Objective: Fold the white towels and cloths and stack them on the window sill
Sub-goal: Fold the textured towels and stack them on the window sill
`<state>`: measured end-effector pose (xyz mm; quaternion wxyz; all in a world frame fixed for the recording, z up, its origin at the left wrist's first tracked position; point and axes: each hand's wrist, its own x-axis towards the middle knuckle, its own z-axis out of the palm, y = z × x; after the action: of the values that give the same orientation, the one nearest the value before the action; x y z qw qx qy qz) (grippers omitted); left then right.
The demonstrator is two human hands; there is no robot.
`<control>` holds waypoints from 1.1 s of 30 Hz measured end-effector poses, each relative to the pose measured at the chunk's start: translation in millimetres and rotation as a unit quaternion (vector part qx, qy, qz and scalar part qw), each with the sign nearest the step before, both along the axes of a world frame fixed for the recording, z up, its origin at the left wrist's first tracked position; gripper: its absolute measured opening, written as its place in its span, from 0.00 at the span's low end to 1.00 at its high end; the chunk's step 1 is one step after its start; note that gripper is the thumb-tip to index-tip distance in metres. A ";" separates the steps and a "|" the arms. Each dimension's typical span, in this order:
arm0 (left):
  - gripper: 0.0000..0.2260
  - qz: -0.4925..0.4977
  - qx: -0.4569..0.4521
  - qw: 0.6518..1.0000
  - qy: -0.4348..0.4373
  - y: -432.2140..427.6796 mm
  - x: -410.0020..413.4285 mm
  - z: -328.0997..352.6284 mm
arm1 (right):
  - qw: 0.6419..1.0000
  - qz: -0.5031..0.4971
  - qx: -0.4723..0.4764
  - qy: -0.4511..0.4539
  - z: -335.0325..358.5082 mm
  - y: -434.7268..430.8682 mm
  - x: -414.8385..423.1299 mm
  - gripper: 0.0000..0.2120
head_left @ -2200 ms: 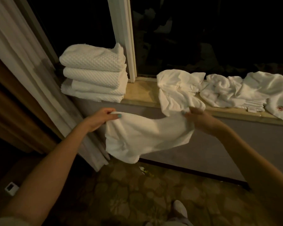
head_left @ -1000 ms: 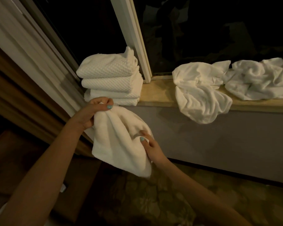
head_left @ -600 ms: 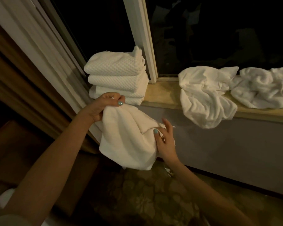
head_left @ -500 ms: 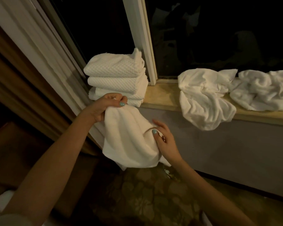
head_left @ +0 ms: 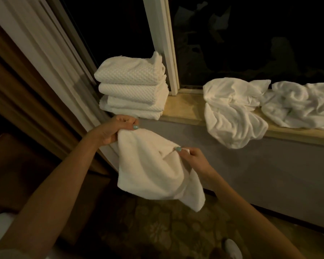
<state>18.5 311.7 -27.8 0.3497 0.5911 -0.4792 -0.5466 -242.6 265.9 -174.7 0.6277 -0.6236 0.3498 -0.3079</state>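
Already a stack of folded towels [head_left: 133, 90] sits on the window sill [head_left: 183, 107]. One crumpled towel [head_left: 232, 113] and more messy cloths [head_left: 297, 105] lie beside it, not yet folded. Below the stack, the left hand [head_left: 118, 130] and right hand [head_left: 193, 157] each pinch a white towel [head_left: 153, 169] in the air. No basket shows.

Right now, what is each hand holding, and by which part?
One white towel: the left hand grips its bunched top corner; the right hand pinches its right edge, lower down.
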 end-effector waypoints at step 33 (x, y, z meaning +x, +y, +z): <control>0.11 0.160 -0.016 0.980 0.114 10.2 -98.2 -129.9 | 0.938 -0.087 -0.315 0.116 2.0 15.1 -17.1 0.10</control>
<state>-79.7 322.0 -157.7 0.4945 0.5880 -0.3443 -0.5396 -259.7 281.0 -172.8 0.3252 -0.7877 0.3582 -0.3814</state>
